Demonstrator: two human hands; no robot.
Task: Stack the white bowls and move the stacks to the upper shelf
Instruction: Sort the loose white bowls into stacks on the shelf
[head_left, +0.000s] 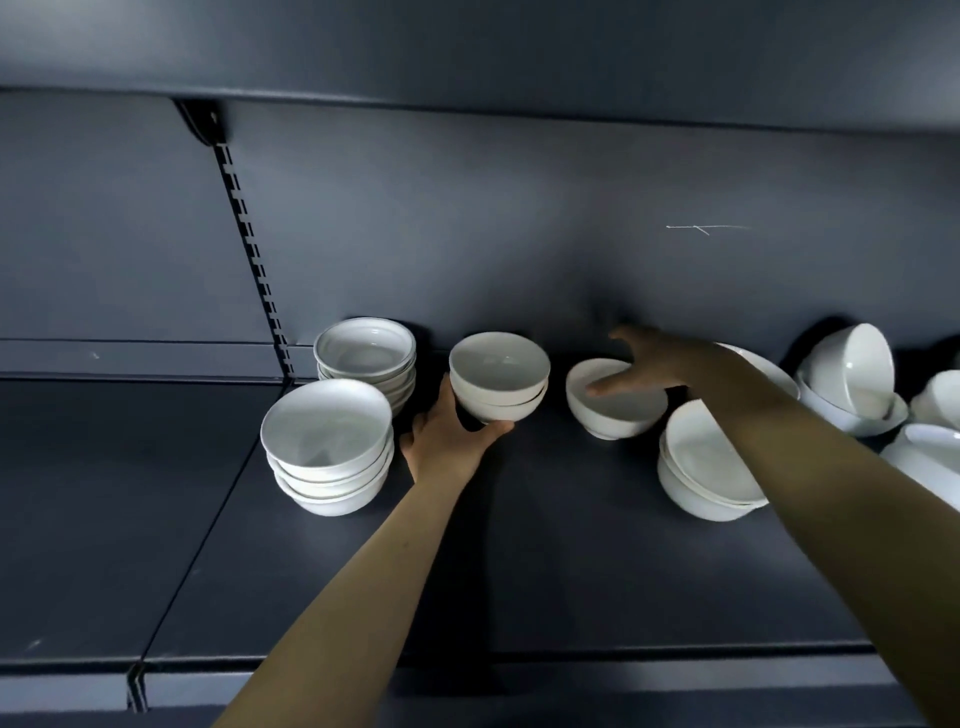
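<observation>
My left hand (449, 434) grips a small stack of two white bowls (498, 376) from below and the left, lifted a little off the dark shelf (571, 545). My right hand (641, 364) reaches over a single white bowl (615, 402), thumb inside its rim and fingers spread above its far edge. Left of my left hand stand two taller bowl stacks, the near stack (327, 447) and the far stack (366, 358). A tilted stack (701, 462) leans under my right forearm.
More white bowls lie jumbled at the right end, one on its side (852, 371) and others (930, 447) at the frame edge. The underside of the upper shelf (467, 52) spans the top. A slotted upright (249, 234) divides the back panel.
</observation>
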